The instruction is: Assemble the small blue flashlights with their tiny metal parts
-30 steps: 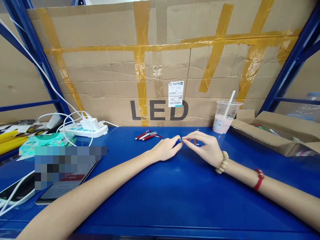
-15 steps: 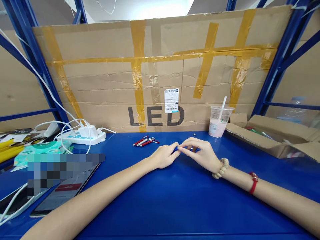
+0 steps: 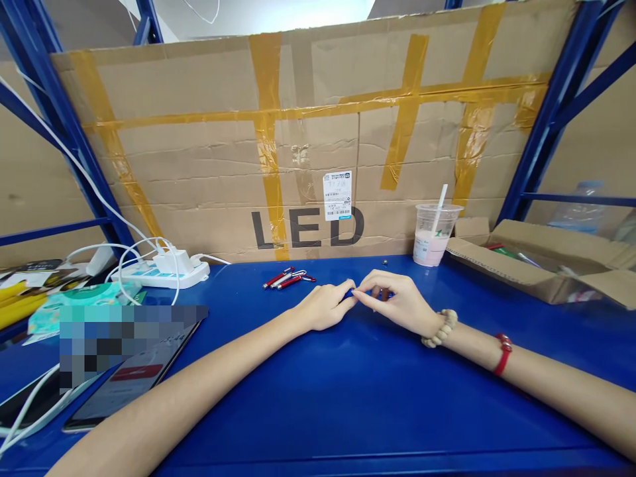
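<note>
Just above the blue tabletop [image 3: 298,391], my left hand [image 3: 325,306] and my right hand [image 3: 397,301] meet at the fingertips. Both are pinched closed around something tiny, with a speck of blue showing between them; its kind is too small and covered to make out. Curled fingers hide most of the right palm. A beaded bracelet [image 3: 441,329] and a red band [image 3: 503,354] circle my right wrist and forearm. Several slim red and silver tubes with clip ends, like keychain flashlights [image 3: 288,278], lie beyond my left hand. Behind my right hand rests a tiny metal piece [image 3: 385,262].
A plastic cup with a straw [image 3: 431,245] stands at the back right, beside an open cardboard box [image 3: 521,271]. On the left are a power strip [image 3: 183,275] with white cables and a phone [image 3: 134,374]. A large cardboard sheet [image 3: 213,165] closes off the back.
The camera view has shifted slightly. My hands stay joined at the fingertips, and the fingers curled under my right hand have moved a little.
</note>
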The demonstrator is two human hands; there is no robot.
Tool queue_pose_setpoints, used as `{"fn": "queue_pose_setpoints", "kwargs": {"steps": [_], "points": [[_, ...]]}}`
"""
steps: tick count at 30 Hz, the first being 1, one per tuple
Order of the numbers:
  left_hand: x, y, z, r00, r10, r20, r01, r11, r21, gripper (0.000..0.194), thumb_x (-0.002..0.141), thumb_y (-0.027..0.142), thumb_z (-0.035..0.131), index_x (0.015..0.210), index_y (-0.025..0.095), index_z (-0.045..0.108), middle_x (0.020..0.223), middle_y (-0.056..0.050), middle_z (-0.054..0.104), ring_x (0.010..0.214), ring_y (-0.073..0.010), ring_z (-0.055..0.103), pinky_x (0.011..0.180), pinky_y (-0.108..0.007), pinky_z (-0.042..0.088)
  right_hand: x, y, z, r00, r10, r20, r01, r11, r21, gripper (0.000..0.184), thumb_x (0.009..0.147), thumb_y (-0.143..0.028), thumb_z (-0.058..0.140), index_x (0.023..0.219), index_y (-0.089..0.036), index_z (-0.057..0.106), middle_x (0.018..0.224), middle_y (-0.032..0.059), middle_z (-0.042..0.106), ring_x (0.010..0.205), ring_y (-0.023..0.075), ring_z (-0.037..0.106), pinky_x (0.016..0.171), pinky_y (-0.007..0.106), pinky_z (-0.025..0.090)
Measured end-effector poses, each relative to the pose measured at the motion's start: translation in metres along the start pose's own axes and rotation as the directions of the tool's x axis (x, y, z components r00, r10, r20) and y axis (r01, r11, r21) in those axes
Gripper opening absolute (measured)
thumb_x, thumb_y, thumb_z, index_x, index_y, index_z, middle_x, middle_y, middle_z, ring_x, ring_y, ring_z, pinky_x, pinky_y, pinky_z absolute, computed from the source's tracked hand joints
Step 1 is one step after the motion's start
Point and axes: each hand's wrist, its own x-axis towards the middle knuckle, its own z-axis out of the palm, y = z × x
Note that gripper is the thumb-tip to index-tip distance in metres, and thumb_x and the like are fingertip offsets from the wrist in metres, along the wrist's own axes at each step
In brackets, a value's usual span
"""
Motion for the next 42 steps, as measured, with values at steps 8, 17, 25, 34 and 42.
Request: {"fn": "queue_pose_setpoints", "kwargs": {"steps": [8, 17, 25, 34, 42], "points": [[0.001, -0.002, 0.003, 0.999, -0.009, -0.042, 0.006, 0.998, -0.064, 0.027, 0.090, 0.039, 0.027, 0.100, 0.020, 0.045, 0.083, -0.003, 0.062, 0.074, -0.0193, 0.060, 0.062, -0.026, 0.039, -0.001, -0.003, 0.000, 0.993, 0.001, 0.118, 0.005, 0.998, -0.055, 0.027, 0.086, -0.034, 0.043, 0.077, -0.017, 0.062, 0.086, 0.0038, 0.059, 0.051, 0.0059, 0.047, 0.051, 0.022, 0.042], [0.007, -0.008, 0.008, 0.937, -0.290, -0.196, 0.264, 0.953, -0.150, 0.028, 0.088, 0.041, 0.027, 0.088, 0.023, 0.048, 0.074, 0.001, 0.061, 0.069, -0.0162, 0.057, 0.060, -0.025, 0.040, 0.001, 0.017, -0.001, 0.962, 0.272, 0.035, -0.264, 0.953, -0.152, 0.022, 0.082, -0.038, 0.045, 0.091, -0.023, 0.057, 0.095, 0.0033, 0.060, 0.071, 0.0138, 0.058, 0.062, 0.029, 0.048], [0.009, -0.013, 0.012, 0.985, -0.149, -0.086, 0.151, 0.988, 0.019, 0.026, 0.083, 0.032, 0.034, 0.084, 0.022, 0.058, 0.081, -0.001, 0.066, 0.073, -0.0177, 0.060, 0.060, -0.025, 0.041, -0.001, 0.032, 0.009, 0.891, 0.217, 0.398, -0.106, 0.953, -0.283, 0.050, 0.084, -0.054, 0.034, 0.129, -0.031, 0.040, 0.141, 0.0066, 0.031, 0.129, 0.0297, 0.026, 0.099, 0.057, 0.024], [0.011, -0.013, 0.009, 0.989, -0.144, -0.044, 0.144, 0.990, 0.002, 0.029, 0.082, 0.032, 0.037, 0.075, 0.019, 0.062, 0.081, -0.003, 0.067, 0.074, -0.0175, 0.059, 0.062, -0.025, 0.042, 0.001, 0.044, 0.014, 0.847, 0.278, 0.452, -0.147, 0.941, -0.304, 0.059, 0.083, -0.060, 0.033, 0.134, -0.032, 0.034, 0.146, 0.0049, 0.019, 0.134, 0.0300, 0.012, 0.103, 0.057, 0.017], [0.009, -0.009, 0.006, 0.988, -0.151, -0.028, 0.152, 0.988, 0.020, 0.026, 0.081, 0.031, 0.037, 0.076, 0.020, 0.061, 0.083, -0.002, 0.066, 0.077, -0.0179, 0.059, 0.064, -0.026, 0.043, 0.005, 0.045, 0.016, 0.860, 0.257, 0.441, -0.135, 0.948, -0.290, 0.060, 0.083, -0.058, 0.033, 0.132, -0.024, 0.040, 0.139, 0.0073, 0.037, 0.130, 0.0272, 0.025, 0.104, 0.052, 0.019]]}}
